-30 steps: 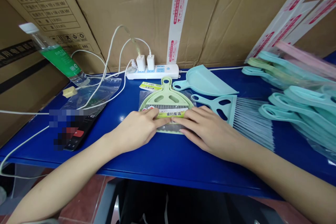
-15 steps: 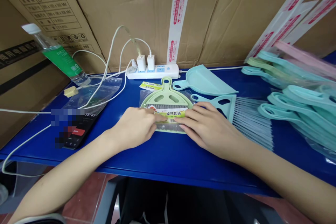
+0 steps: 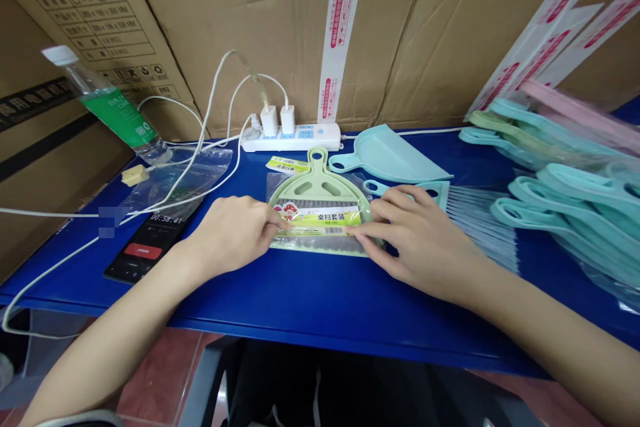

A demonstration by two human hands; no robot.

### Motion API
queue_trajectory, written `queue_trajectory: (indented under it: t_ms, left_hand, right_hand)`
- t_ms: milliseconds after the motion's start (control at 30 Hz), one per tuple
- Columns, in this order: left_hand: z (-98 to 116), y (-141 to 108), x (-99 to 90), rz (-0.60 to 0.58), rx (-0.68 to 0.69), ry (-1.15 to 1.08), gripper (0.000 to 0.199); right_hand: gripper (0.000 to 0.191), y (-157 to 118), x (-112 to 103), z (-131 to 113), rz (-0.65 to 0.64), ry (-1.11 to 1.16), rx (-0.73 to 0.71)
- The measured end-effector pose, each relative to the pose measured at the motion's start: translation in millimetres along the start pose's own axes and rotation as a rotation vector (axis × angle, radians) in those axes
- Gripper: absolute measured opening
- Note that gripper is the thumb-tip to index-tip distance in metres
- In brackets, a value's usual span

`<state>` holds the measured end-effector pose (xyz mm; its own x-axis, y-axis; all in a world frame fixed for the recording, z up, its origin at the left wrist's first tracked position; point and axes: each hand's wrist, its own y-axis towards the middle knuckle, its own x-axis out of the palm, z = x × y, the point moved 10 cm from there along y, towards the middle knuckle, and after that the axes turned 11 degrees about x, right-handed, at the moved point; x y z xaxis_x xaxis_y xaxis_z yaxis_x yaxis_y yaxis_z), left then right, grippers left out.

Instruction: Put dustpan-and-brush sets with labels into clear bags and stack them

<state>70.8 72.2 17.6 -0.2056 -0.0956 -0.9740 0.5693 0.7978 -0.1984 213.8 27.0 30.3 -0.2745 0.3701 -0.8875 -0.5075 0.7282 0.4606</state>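
Note:
A light green dustpan and brush set [image 3: 317,180] lies in a clear plastic bag on the blue table, its handle pointing away from me. Across the bag runs a yellow and white paper label [image 3: 330,217] with printed characters. My left hand [image 3: 233,237] has its fingers curled, and the index fingertip presses the label's left end. At the label's right end rests my right hand [image 3: 417,237], index fingertip and thumb touching there, its other fingers apart over the bag's edge. Beyond my right hand are a loose turquoise dustpan [image 3: 395,155] and a turquoise brush [image 3: 480,220], partly hidden by that hand.
Bagged turquoise sets [image 3: 575,207] are piled at the right. A power strip [image 3: 300,137] with white cables stands before the cardboard boxes [image 3: 270,13]. On the left are a bottle [image 3: 117,113], a phone [image 3: 145,250] and a plastic bag [image 3: 210,167]. Another label [image 3: 285,164] lies behind the set.
My left hand has slid left along the label and my right hand slightly right, uncovering more of the label between them. The green set stays in place.

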Motion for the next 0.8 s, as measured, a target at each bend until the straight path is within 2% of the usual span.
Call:
queue_trajectory:
  t_ms: [133, 300, 533, 800]
  left_hand:
    - [-10, -5, -1.1, -0.044, -0.056, 0.039, 0.044]
    - [-10, -5, 0.3, -0.048, -0.06, 0.044, 0.043]
    - [-12, -5, 0.8, -0.02, -0.065, 0.031, 0.043]
    - [-14, -4, -0.6, 0.02, -0.076, 0.004, 0.044]
  right_hand:
    - [0.033, 0, 3, 11, -0.084, 0.044, 0.059]
    - [0.028, 0, 8, 22, -0.146, 0.073, 0.132]
    - [0.027, 1, 8, 22, -0.115, -0.013, 0.15]
    - [0.024, -2, 31, 32, -0.277, -0.086, 0.28]
